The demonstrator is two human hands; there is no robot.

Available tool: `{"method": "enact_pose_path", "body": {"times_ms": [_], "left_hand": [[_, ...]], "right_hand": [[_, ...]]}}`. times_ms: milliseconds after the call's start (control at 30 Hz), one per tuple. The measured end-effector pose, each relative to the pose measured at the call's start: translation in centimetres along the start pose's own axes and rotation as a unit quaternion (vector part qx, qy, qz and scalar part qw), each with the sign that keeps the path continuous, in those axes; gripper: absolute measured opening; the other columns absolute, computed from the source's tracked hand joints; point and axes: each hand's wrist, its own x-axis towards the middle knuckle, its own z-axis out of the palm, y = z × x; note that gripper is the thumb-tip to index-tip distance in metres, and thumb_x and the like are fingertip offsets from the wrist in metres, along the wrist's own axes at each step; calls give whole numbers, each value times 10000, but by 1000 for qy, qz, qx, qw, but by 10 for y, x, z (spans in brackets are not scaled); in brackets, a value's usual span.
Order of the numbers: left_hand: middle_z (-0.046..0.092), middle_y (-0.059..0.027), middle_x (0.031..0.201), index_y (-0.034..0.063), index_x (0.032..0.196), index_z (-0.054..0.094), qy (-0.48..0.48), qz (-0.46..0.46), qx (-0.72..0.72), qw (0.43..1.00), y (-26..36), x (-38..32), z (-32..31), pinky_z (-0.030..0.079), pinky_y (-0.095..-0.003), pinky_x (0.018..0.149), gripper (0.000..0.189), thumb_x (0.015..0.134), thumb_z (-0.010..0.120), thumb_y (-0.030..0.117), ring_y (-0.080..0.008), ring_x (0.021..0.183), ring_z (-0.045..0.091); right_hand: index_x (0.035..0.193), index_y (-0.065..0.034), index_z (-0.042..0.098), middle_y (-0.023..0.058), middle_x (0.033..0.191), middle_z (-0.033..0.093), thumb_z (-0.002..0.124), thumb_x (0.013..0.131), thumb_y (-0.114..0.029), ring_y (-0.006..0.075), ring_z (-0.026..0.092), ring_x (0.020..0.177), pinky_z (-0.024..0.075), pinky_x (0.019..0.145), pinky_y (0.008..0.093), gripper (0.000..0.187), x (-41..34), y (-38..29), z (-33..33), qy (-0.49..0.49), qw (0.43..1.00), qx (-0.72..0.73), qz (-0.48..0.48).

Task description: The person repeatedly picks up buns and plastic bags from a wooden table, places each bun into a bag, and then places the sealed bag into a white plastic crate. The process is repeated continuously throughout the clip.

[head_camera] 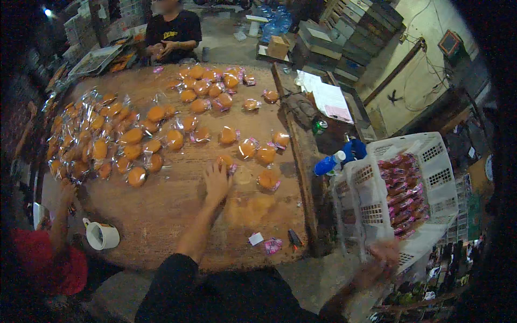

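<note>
My left hand (218, 182) reaches over the wooden table (161, 226), its fingertips on a round orange-brown bun in clear wrap (224, 161). Whether the fingers grip it cannot be told. At the lower right my right hand (383, 254) is blurred, at the near edge of a white plastic crate (440, 194); what it holds, if anything, does not show. Rows of wrapped buns with pink labels (406, 198) fill the crate's bottom. More wrapped buns (265, 154) lie scattered right of my left hand, and a large heap (101, 149) covers the table's left side.
A white mug (103, 235), pink wrappers (273, 245), a white card (255, 239) and a dark tool (295, 239) lie near the front edge. A blue bottle (327, 164) stands beside the crate. A co-worker in red (52, 258) is at left; another person (173, 36) is across the table.
</note>
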Motion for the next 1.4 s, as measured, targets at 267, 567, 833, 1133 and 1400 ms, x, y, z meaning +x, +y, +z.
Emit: {"method": "enact_pose_path", "body": {"times_ms": [267,567,833,1133,1400], "left_hand": [[586,-197,1208,117,1223,662,-5,-126,-153,980,-31,-113,-43,452,-518,985,461,829,775,329,-380,1160,539],[423,-196,1490,175,1440,564,-3,-173,-77,982,-33,-126,-55,389,-587,1064,713,765,738,323,-429,1318,421],[484,-205,1424,110,1382,572,30,-197,-117,973,-35,-124,-50,400,-582,1058,701,758,729,386,-445,1280,464],[551,-225,1242,-12,1225,557,85,-234,-165,954,-38,-131,-41,461,-527,958,655,722,822,311,-452,1129,542],[636,-237,1082,17,1145,541,4,-250,-232,940,-59,-133,-63,506,-506,881,643,721,872,371,-447,1042,612]], "right_hand": [[1146,-15,702,178,1132,697,720,944,-266,326,681,1049,531,925,425,323,-44,76,293,-513,838,185,31],[1298,17,632,240,1217,698,719,925,-316,354,686,1128,545,942,455,508,-1,94,548,-508,853,105,-60],[1553,-335,447,223,1615,342,775,839,-549,576,180,1495,231,1183,686,814,-20,77,628,-528,848,-33,-44],[1387,-239,609,64,1505,475,781,811,-386,464,276,1484,171,1123,792,619,-127,66,490,-422,897,9,-131],[1241,-118,691,188,1361,541,748,779,-136,449,467,1332,357,1140,548,466,-134,99,409,-322,945,-46,-44]]}}
